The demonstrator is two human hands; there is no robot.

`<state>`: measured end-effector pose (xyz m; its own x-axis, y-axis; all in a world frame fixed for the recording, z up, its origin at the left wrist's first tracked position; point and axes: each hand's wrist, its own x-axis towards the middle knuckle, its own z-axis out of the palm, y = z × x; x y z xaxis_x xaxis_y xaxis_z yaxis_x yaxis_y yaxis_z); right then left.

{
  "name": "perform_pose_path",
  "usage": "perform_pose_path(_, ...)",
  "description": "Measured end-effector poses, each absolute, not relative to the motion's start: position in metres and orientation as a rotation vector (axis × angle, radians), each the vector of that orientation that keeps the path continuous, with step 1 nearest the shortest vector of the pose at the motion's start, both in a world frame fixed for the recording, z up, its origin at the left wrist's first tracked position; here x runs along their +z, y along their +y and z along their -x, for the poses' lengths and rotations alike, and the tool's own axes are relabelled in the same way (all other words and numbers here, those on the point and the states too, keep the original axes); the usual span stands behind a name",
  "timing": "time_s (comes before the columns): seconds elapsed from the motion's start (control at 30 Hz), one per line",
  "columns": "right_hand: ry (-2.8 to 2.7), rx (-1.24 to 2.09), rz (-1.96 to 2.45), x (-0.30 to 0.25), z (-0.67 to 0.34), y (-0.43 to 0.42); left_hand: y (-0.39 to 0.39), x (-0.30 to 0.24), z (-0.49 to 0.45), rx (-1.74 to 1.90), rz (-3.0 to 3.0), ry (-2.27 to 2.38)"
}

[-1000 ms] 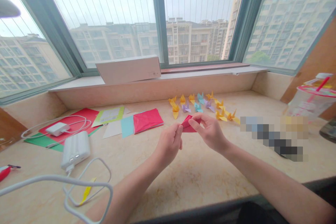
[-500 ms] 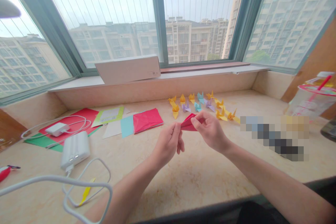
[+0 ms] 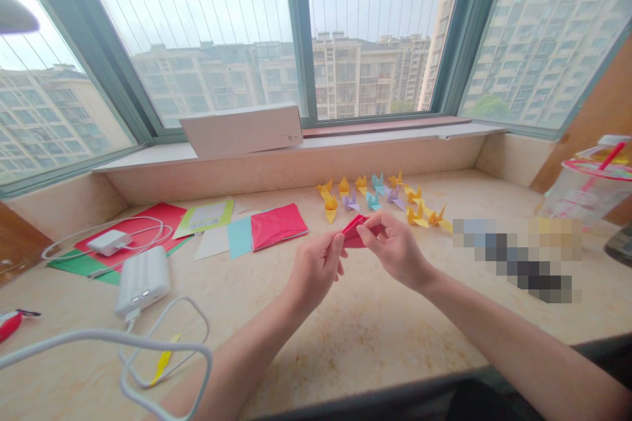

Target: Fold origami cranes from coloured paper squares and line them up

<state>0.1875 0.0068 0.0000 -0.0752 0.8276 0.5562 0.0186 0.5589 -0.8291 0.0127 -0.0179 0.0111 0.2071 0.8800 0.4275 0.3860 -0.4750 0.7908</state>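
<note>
One small folded piece of red paper (image 3: 353, 237) is pinched by both the left hand (image 3: 316, 264) and right hand (image 3: 394, 247) over the pale, mottled stone counter (image 3: 355, 348); creasing seems underway, likely calling next for aligned edges and firm pressing. Yellow, blue and purple folded-paper cranes (image 3: 330, 208) stand just beyond.

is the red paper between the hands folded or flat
Folded: the red paper, pinched by left hand and right hand, shows overlapping layers.

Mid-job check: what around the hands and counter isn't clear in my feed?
All in the head view:
Folded red paper: partly hidden by the left hand and right hand.
Pixelated patch: what lies beneath is masked.
Print on the pale box: too small.
Dark object: cut off by the right edge.
</note>
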Motion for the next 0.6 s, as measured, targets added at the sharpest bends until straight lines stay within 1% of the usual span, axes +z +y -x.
perform_pose_path(0.33,-1.536,0.735,0.795,-0.003,-0.1895,0.0079,-0.0169,0.0172,-0.0147,1.128,-1.723,1.092)
perform_pose_path(0.43,-1.485,0.787,0.787,-0.0028,-0.1871,0.0072,-0.0162,0.0169,-0.0138,1.143,-1.706,1.091)
perform_pose_path(0.6,-1.407,0.986,0.657,0.0059,-0.1816,0.0036,-0.0177,0.0164,-0.0145,1.197,-1.708,1.082)
